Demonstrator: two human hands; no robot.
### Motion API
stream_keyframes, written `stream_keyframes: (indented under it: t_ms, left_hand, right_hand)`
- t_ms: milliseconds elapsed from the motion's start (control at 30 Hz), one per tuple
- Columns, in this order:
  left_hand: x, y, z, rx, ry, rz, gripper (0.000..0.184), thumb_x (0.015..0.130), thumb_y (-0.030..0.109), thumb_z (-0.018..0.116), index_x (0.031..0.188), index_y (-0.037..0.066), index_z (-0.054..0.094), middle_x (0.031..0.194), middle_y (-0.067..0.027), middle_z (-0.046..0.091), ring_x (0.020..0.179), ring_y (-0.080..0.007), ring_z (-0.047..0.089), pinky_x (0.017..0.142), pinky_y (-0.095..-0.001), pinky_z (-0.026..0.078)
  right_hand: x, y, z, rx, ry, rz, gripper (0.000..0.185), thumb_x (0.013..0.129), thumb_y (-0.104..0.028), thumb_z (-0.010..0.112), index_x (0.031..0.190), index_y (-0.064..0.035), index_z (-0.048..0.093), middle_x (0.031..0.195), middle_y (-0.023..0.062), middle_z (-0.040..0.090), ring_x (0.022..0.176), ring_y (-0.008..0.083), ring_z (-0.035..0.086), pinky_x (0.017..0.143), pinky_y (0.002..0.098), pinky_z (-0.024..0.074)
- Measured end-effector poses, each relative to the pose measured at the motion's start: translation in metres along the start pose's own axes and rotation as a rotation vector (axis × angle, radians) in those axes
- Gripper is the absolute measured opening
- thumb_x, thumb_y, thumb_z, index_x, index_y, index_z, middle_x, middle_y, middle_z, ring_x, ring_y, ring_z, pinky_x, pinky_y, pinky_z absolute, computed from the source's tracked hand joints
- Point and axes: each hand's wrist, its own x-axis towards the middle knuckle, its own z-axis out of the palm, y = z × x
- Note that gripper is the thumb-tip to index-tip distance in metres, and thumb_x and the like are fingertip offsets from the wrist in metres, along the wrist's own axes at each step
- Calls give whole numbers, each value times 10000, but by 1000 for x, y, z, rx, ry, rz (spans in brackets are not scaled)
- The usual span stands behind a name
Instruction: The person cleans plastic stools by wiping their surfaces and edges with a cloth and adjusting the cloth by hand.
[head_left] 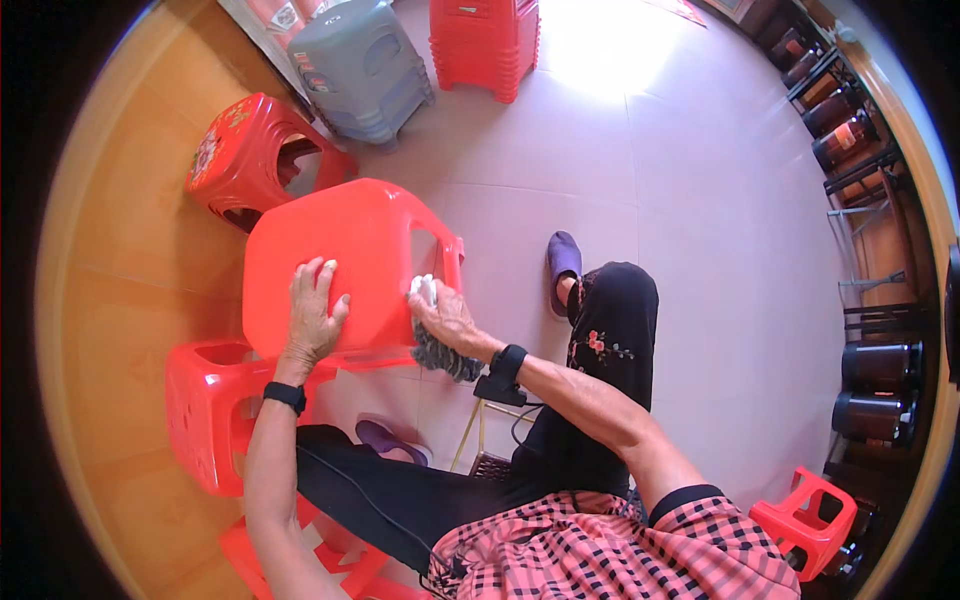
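A red plastic stool (pixel 360 235) stands in front of me, its square seat facing up toward the camera. My left hand (pixel 318 315) lies on the seat with its fingers apart, holding nothing. At the stool's right side, my right hand (pixel 447 318) is closed around a bunched grey-and-white rag (pixel 440 355). The rag is against the side near the seat's edge, and its dark grey part hangs below the hand. Part of the rag is hidden by the fingers.
Another red stool (pixel 205 405) stands on the left, and a flower-printed red stool (pixel 235 150) lies behind. A grey stool stack (pixel 360 75) and a red stool stack (pixel 485 45) stand at the back. Dark jars (pixel 875 415) line the right wall, near a small red stool (pixel 815 520).
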Motion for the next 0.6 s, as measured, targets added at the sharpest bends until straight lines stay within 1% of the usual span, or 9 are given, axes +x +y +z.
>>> stream_keyframes:
  t_ms: [100, 167, 233, 267, 300, 367, 400, 500, 600]
  left_hand:
    - [-4, -4, -9, -70, -38, -85, 538, 830, 232, 597, 1291, 5, 436, 1283, -199, 394, 1209, -378, 372, 1027, -481, 306]
    - [-6, 2, -11, -78, -38, -119, 548, 832, 244, 601, 1293, 1, 432, 1271, -209, 389, 1192, -379, 380, 1017, -479, 313]
    - [-13, 10, -9, -86, -40, -160, 558, 833, 256, 605, 1295, -3, 429, 1259, -219, 384, 1174, -381, 388, 1006, -477, 319]
    - [-18, 14, -5, -57, 9, -176, 576, 832, 281, 606, 1298, -6, 425, 1253, -230, 378, 1162, -388, 389, 1002, -481, 319]
    - [-22, 19, -3, -28, 58, -189, 596, 831, 306, 607, 1302, -8, 420, 1246, -241, 373, 1149, -395, 391, 998, -485, 319]
    - [-33, 33, 1, 0, 50, -212, 611, 828, 326, 604, 1304, -9, 418, 1247, -247, 371, 1150, -405, 384, 997, -494, 316]
    - [-38, 37, -1, 33, 42, -237, 628, 824, 346, 601, 1306, -10, 415, 1248, -254, 370, 1151, -415, 378, 996, -502, 313]
    - [-46, 37, -2, -2, 72, -228, 645, 817, 370, 595, 1309, -7, 416, 1256, -251, 368, 1151, -414, 373, 998, -517, 305]
    - [-47, 33, 0, 10, 73, -232, 641, 814, 359, 593, 1310, -6, 416, 1264, -248, 366, 1155, -409, 367, 1002, -513, 303]
  right_hand:
    - [-20, 14, 18, 1, -68, -136, 426, 880, -395, 558, 996, 15, 546, 861, 234, 624, 860, 394, 628, 744, 467, 484]
    - [-31, 20, 25, 28, -111, -164, 419, 880, -386, 566, 1006, 12, 536, 852, 234, 621, 835, 396, 631, 732, 460, 485]
    - [-42, 12, 23, 60, -368, -95, 405, 876, -375, 578, 995, 10, 538, 849, 228, 620, 824, 385, 632, 723, 455, 482]
    - [-46, 8, 19, 58, -444, -144, 352, 849, -324, 605, 939, 13, 559, 808, 226, 622, 789, 384, 633, 706, 448, 484]
    - [-48, 8, 20, 60, -444, -140, 352, 849, -324, 605, 939, 13, 559, 808, 226, 622, 789, 384, 633, 706, 448, 484]
    - [-53, 9, 20, -75, -689, -237, 289, 819, -263, 618, 867, 20, 586, 753, 226, 621, 738, 374, 634, 682, 441, 487]
    - [-56, 11, 24, -28, -704, -254, 250, 797, -228, 619, 849, 17, 615, 720, 221, 619, 700, 366, 631, 665, 434, 490]
    - [-59, 13, 28, -17, -712, -226, 248, 802, -227, 612, 874, 10, 633, 722, 210, 626, 690, 342, 637, 658, 434, 492]
    - [-58, 0, 13, 15, -703, -160, 236, 804, -204, 604, 916, 1, 638, 765, 201, 637, 735, 323, 647, 679, 423, 494]
